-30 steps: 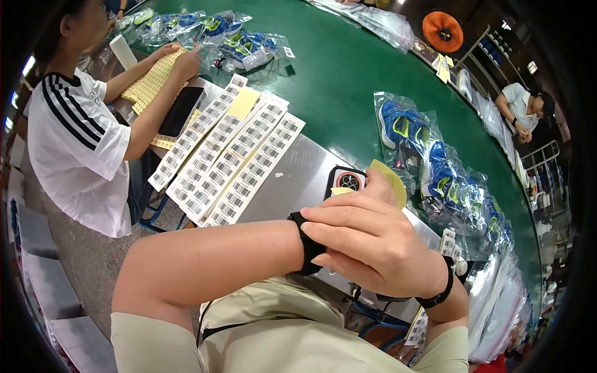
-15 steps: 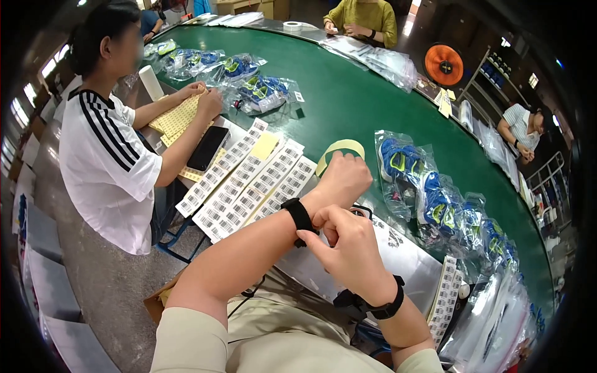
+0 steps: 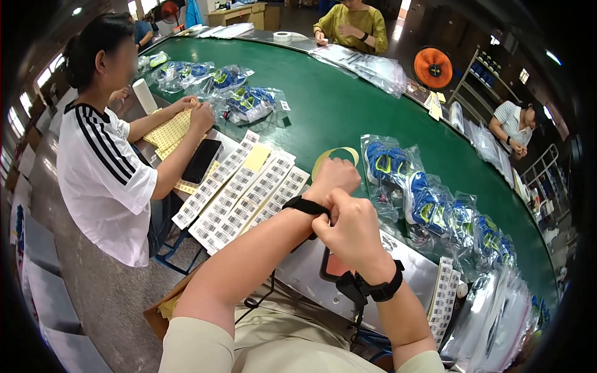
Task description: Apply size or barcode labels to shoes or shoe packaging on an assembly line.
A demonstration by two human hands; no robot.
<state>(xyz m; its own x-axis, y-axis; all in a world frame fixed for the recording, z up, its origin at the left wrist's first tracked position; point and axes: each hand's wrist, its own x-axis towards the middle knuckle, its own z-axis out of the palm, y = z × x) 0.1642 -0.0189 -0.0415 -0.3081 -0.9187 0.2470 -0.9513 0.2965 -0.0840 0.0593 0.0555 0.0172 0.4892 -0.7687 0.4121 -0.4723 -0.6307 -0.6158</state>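
Observation:
My left hand [image 3: 336, 179] is curled over the near edge of the green table, its fingertips turned away from view. A pale yellow paper strip [image 3: 337, 150] loops up just beyond it and seems to run into the closed fingers. Around my left wrist sits a black strap [image 3: 306, 206]. Its end is pinched between the thumb and fingers of my right hand [image 3: 349, 224] and pulled slightly off the wrist. Another black band with a small black device [image 3: 353, 287] is on my right wrist. Below my hands lies a dark-edged device with a reddish face [image 3: 336, 267].
Barcode label sheets [image 3: 239, 199] lie left of my arms, near a black phone [image 3: 202, 160]. Bagged blue shoes [image 3: 429, 193] line the green table [image 3: 311, 118]. Clear plastic bags [image 3: 491, 323] lie at right. A co-worker in white [image 3: 109, 180] handles yellow label sheets at left.
My right hand has moved up toward the left hand, lifting the strap's end from the wrist. The reddish device has come into sight. The view has shifted slightly.

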